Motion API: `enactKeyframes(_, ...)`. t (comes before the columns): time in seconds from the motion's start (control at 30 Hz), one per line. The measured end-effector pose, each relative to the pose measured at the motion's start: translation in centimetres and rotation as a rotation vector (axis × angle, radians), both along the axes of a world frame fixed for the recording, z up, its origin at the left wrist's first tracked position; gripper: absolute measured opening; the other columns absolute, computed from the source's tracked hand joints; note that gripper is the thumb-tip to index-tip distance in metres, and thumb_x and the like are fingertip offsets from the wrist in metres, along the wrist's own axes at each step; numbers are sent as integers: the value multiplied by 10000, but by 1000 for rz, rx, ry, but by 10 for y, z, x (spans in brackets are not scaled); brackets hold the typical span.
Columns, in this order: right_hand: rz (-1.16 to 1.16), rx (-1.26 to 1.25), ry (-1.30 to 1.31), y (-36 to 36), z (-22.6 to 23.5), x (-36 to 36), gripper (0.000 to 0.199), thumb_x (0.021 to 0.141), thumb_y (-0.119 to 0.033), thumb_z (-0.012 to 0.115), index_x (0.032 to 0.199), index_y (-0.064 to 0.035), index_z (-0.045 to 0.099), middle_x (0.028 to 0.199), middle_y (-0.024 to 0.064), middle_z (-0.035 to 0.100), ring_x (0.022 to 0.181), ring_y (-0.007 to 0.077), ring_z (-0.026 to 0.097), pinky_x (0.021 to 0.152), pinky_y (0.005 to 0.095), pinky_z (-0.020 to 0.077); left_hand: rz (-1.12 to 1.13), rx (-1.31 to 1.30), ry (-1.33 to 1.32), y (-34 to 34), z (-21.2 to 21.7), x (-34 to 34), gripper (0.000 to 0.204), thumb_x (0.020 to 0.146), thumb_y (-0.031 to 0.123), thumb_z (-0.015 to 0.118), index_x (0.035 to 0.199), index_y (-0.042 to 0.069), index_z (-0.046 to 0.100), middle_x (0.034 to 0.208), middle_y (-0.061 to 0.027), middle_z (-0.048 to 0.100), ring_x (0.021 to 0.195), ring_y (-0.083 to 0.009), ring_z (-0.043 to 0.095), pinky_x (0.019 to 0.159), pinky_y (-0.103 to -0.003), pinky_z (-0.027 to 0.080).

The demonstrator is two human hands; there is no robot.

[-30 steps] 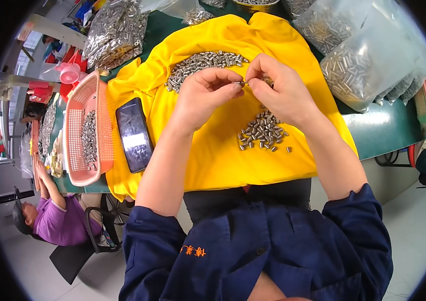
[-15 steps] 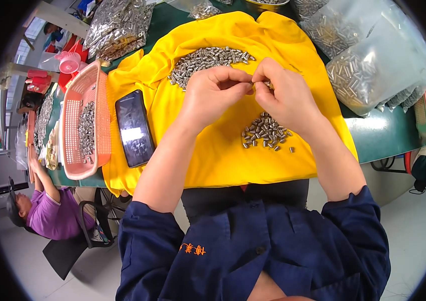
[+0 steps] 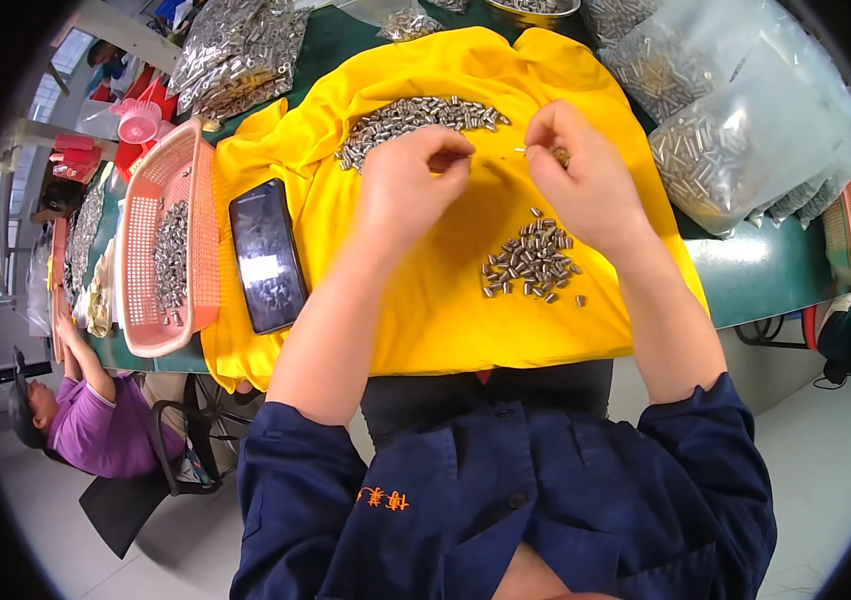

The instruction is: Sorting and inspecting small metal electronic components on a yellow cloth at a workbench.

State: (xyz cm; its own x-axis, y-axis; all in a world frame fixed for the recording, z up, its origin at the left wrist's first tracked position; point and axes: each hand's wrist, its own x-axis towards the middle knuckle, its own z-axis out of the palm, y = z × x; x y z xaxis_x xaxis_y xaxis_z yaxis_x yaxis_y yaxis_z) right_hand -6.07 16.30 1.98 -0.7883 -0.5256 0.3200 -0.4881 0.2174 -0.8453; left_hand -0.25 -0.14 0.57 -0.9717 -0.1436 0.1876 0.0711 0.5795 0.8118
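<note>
My left hand [image 3: 412,180] is closed in a pinch beside the far pile of small metal cylinders [image 3: 415,118]; whatever its fingertips hold is hidden. Across a short gap, my right hand [image 3: 585,175] closes round a thin tool with a pale tip [image 3: 520,151] that points left. A brownish part [image 3: 561,156] of what it grips shows between the fingers. Below the right hand lies a smaller pile of metal cylinders [image 3: 528,262], with one loose piece at its near right. Both piles rest on a yellow cloth [image 3: 425,320].
A black phone [image 3: 267,258] lies on the cloth's left side. Beside it stands a pink basket [image 3: 137,275] with metal pieces. Clear bags of metal parts [image 3: 700,160] sit at right; another bag [image 3: 235,55] is far left. A person in purple [image 3: 105,425] works at left.
My hands have parted: the left moved left, the right slightly right. The thin tool's pale tip now shows. One more cylinder lies at the near pile's far edge.
</note>
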Motion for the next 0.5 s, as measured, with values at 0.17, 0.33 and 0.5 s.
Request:
enactKeyframes(0.17, 70, -10, 83, -6, -6, 0, 90, 737, -76, 480, 808, -27, 456, 670, 76, 521, 595, 156, 491, 570, 259, 401, -32, 435, -54, 4, 2, 3, 145, 766, 18, 532, 895, -16, 590, 792, -42, 622, 734, -97, 592, 674, -215, 462)
enactKeyframes(0.33, 115, -91, -79, -2, 0, 1, 84, 734, -76, 480, 803, -33, 459, 680, 56, 504, 623, 133, 482, 580, 250, 398, -77, 655, 42, 2, -6, 2, 154, 763, 19, 568, 913, -6, 591, 838, -48, 596, 749, -103, 567, 689, -210, 453)
enactKeyframes(0.5, 173, -121, -118, -2, 1, 3, 79, 735, -63, 479, 806, -32, 464, 706, 35, 495, 648, 106, 464, 584, 233, 393, -202, 1171, -148, 2, -6, 3, 156, 771, 24, 576, 924, 3, 559, 834, -72, 584, 746, -141, 575, 693, -246, 479)
